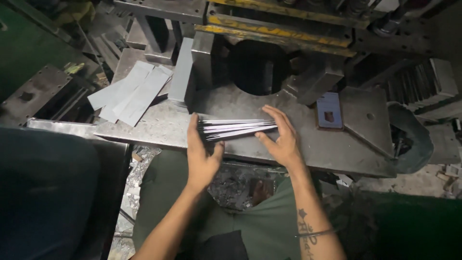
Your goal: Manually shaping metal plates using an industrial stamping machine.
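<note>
A stack of thin grey metal strips point(238, 128) lies flat on the steel press table point(159, 127), near its front edge. My left hand point(201, 156) presses against the stack's left end, fingers upright, thumb under the strips. My right hand point(281, 137) cups the right end, fingers laid over the top and thumb at the front. Both hands hold the stack between them. My legs in green trousers show below the table.
Loose grey metal strips point(129, 92) lie fanned at the table's back left. A dark round opening point(257, 67) sits in the press behind the stack. A small punched plate point(329, 110) rests on a die at the right. Metal scrap point(134, 168) covers the floor.
</note>
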